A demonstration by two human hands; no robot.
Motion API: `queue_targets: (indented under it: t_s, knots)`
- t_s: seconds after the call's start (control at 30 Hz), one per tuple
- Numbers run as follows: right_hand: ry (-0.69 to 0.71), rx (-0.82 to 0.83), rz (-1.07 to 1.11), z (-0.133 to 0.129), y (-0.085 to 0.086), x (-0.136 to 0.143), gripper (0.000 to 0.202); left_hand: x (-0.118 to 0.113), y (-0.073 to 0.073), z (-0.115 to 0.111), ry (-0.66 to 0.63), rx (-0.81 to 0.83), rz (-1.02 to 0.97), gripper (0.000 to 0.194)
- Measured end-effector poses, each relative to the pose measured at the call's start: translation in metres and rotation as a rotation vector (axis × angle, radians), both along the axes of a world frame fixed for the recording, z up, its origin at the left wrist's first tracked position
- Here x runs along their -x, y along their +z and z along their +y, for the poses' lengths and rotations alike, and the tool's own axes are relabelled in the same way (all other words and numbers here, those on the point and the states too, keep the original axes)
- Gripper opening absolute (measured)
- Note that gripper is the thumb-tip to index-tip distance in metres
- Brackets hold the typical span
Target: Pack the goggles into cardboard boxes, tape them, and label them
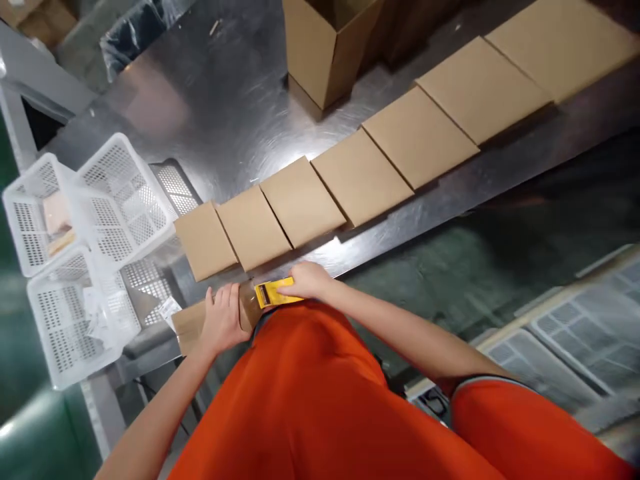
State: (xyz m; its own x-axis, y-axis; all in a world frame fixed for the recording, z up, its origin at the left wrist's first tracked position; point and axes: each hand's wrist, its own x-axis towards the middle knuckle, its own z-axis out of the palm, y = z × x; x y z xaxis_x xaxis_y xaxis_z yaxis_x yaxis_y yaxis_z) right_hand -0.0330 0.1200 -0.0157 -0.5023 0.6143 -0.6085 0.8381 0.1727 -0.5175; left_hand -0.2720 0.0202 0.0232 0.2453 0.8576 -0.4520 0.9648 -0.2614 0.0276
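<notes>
Near the table's front edge lies a small brown cardboard box (190, 325), close against my body. My left hand (225, 317) grips it from above, fingers wrapped over its top. A yellow tape dispenser (276, 293) is in my right hand (307, 280), its front end at the right end of the box. The underside of the dispenser and the contact with the box are partly hidden. Just beyond my hands, several closed brown boxes (303, 203) stand in a slanting row, side by side.
White mesh baskets (120, 193) stand at the left, some with small items inside. A taller open carton (320, 60) is at the back of the metal table (225, 107). A label (170, 310) lies left of the box. Floor and grey panels show at the right.
</notes>
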Motion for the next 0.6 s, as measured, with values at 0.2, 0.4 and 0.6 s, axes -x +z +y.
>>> queue_targets:
  t_s: [0.2, 0.4, 0.6]
  knots:
    - [-0.043, -0.100, -0.054, -0.004, 0.025, 0.060, 0.052, 0.010, -0.010, 0.003, -0.102, -0.017, -0.036, 0.110]
    - [-0.207, -0.254, -0.133, -0.022, 0.049, 0.065, 0.040, 0.010, 0.010, -0.013, -0.155, -0.103, -0.286, 0.095]
    - [-0.508, -0.402, -0.454, -0.059, 0.108, -0.014, 0.045, 0.031, 0.102, -0.044, -0.194, -0.349, -0.886, 0.109]
